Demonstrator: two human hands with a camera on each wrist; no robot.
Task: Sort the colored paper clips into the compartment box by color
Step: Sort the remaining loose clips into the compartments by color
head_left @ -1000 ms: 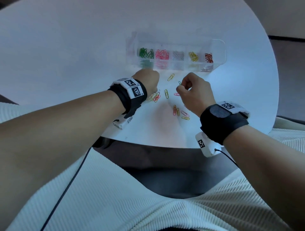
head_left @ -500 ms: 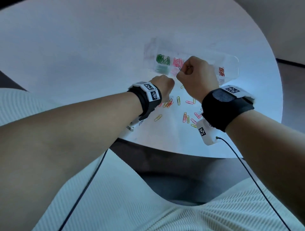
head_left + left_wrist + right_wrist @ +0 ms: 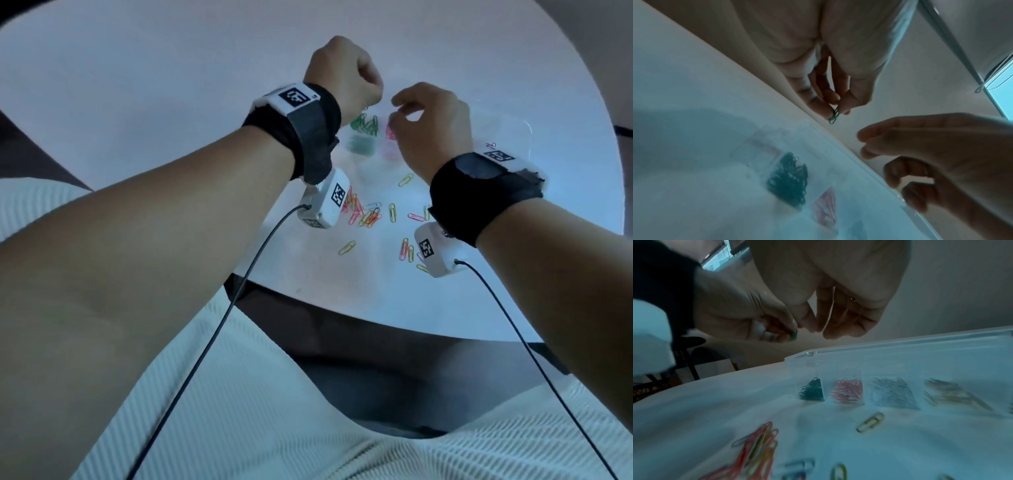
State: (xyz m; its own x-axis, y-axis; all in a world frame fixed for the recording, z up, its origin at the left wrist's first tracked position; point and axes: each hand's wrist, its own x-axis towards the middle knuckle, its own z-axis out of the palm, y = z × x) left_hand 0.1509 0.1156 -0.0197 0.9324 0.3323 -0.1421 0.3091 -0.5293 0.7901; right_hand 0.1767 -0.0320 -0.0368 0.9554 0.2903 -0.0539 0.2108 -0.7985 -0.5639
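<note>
A clear compartment box [image 3: 513,127] lies on the white round table [image 3: 171,85], with green clips [image 3: 364,123] and pink clips [image 3: 389,132] in its left cells. My left hand [image 3: 836,106] hovers above the green cell and pinches a green paper clip [image 3: 834,116] between thumb and fingertips. My right hand [image 3: 402,109] hangs over the box beside it, fingers relaxed and spread, holding nothing. In the right wrist view the cells hold green [image 3: 812,391], pink [image 3: 846,391], grey [image 3: 890,391] and yellow clips [image 3: 953,392].
Loose clips lie on the table before the box: a mixed pile [image 3: 363,214], single yellow ones [image 3: 406,180] [image 3: 347,247], and more by my right wrist [image 3: 406,248]. The table's near edge [image 3: 342,308] runs just past them. Cables hang from both wrist cameras.
My right hand carried a dark clip from the table to the box and its fingers have spread apart, empty. My left hand rose from the table to above the green cell, pinching a green clip.
</note>
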